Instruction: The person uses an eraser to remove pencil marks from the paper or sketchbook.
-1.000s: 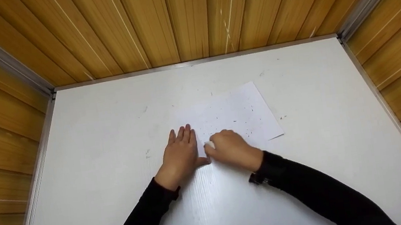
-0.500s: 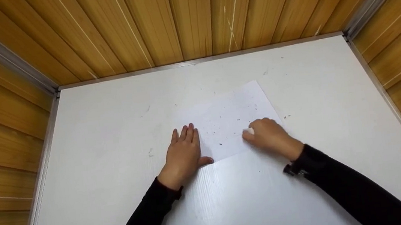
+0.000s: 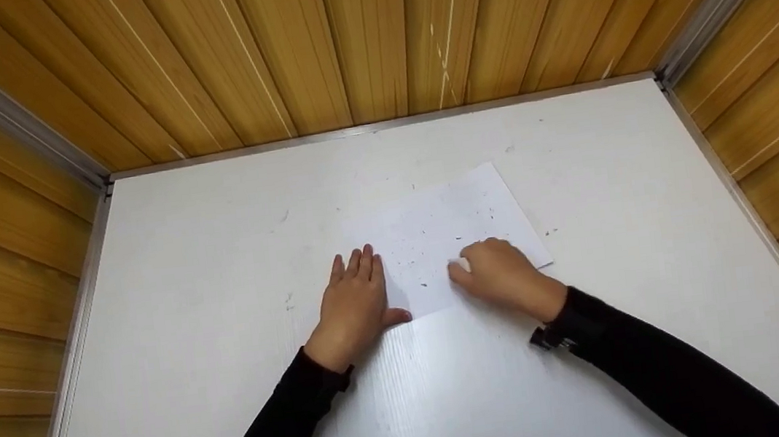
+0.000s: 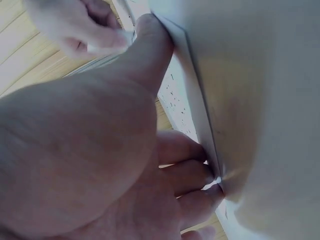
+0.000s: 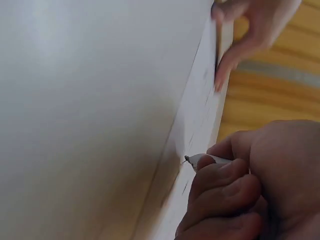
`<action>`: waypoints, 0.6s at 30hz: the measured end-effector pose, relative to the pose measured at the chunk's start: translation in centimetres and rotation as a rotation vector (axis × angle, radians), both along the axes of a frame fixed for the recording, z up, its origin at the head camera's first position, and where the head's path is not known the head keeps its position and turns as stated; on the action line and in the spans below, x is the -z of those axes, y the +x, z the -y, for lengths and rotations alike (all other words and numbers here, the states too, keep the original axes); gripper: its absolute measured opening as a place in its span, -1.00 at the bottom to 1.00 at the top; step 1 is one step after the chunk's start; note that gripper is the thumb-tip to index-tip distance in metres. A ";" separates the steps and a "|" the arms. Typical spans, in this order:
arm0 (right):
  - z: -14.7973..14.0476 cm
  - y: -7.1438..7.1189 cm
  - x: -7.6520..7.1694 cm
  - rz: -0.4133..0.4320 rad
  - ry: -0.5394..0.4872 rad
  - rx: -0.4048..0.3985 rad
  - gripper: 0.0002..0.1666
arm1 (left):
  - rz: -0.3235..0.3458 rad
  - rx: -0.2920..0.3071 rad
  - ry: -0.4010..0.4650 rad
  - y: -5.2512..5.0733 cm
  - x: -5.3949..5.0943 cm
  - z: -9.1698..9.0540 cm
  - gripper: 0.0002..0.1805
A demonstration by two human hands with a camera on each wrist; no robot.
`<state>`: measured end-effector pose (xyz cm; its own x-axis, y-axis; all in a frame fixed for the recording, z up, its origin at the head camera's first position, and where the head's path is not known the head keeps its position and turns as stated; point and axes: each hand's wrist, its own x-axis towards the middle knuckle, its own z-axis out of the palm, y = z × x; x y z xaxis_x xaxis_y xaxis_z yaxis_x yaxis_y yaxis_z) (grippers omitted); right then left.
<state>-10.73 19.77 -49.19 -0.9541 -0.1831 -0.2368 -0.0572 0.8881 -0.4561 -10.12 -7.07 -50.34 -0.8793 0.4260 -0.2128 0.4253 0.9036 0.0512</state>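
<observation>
A sheet of white paper (image 3: 440, 213) lies slanted on the white table, with dark crumbs (image 3: 424, 285) scattered over it. My left hand (image 3: 353, 299) rests flat on its left edge, fingers straight and thumb out along the near edge. Toward the paper's near right part, my right hand (image 3: 502, 271) pinches a small white eraser (image 3: 463, 263) between thumb and curled fingers. In the right wrist view the eraser's (image 5: 199, 160) exposed end is worn to a point, with a dark crumb at its tip against the paper. Most of the eraser is hidden in the fingers.
The white table (image 3: 200, 225) carries a few dark smudges and crumbs around the paper. Wood-patterned panels (image 3: 370, 45) with grey metal edging rise at the back and both sides.
My right hand first swept right across the paper with the eraser, then came back a little to the left. My left hand has stayed in place on the paper.
</observation>
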 end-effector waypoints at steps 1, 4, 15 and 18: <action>1.8 0.0 0.0 -0.002 -0.008 -0.032 -0.50 | -0.001 0.000 0.004 0.0 0.1 0.0 0.31; 6.6 0.0 0.0 -0.016 -0.019 -0.131 -0.53 | -0.026 0.010 0.030 0.1 0.2 0.1 0.31; 5.6 -1.5 1.3 -0.100 0.050 -0.128 -0.53 | -0.020 0.005 -0.007 0.1 0.1 -0.2 0.32; 1.4 -2.2 1.0 -0.034 0.043 -0.035 -0.53 | 0.001 -0.007 -0.024 0.0 0.0 -0.1 0.31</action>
<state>-12.90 18.33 -50.23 -0.9549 -0.2069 -0.2132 -0.1032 0.9039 -0.4150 -10.09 -7.01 -50.37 -0.8821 0.4147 -0.2237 0.4190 0.9075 0.0302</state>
